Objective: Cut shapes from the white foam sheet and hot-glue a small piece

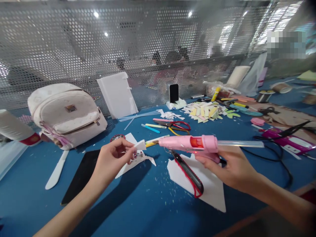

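Note:
Between the thumb and fingers of my left hand [115, 157] is a small white piece of foam board or card [140, 145]. My right hand [229, 168] grips a pink hot glue gun [187, 144], its nozzle pointing left at the white piece, with a small gap between them. A clear glue stick [240, 144] juts from the gun's back end. Below the gun, a red and black utility knife [189, 174] lies on a cut white sheet [209, 191]. Under my left hand, another white sheet [125, 169] carries small coloured beads or gems.
Red-handled scissors [181, 125], pens [151, 128] and a heap of pale paper strips [203, 111] lie farther back. A white backpack [69, 115] and a white plastic knife [56, 171] are at left. A purple device [287, 140] with black cable sits at right. A perforated metal screen [148, 42] borders the table.

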### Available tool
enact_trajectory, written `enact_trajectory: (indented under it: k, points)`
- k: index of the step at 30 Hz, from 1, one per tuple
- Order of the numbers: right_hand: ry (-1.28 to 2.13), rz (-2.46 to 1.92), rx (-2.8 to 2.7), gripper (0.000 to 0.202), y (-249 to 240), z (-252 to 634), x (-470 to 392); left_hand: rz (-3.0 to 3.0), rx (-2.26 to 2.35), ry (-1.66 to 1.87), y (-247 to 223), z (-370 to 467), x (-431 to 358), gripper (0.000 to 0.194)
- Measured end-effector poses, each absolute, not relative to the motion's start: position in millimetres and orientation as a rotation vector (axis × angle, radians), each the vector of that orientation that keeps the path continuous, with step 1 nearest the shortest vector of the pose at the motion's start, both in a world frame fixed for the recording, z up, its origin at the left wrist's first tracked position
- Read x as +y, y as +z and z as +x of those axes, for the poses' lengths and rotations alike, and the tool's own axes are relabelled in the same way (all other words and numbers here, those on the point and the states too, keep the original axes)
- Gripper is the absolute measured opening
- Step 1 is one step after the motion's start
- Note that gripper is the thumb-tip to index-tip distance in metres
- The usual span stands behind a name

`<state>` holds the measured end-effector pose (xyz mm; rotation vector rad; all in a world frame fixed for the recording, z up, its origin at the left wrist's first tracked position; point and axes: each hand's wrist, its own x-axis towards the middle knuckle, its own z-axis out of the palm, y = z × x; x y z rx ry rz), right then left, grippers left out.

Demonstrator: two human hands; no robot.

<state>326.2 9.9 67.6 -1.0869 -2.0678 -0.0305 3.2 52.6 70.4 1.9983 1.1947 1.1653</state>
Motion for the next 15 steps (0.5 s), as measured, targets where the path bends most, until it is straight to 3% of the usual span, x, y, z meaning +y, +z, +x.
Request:
enact_trajectory:
  k: [7, 15]
  points:
    - [-0.116, -0.863, -2.190, 0.020, 76.6, 310.1, 10.6, 1.497, 1.134, 1.027, 66.6, 8.9, 51.6, 0.034]
    - [-0.137, -0.851, -2.208, 0.015, 71.8, 306.4, 15.8, 1.386, 1.161, 1.054, 78.3, 20.8, 38.0, 0.028]
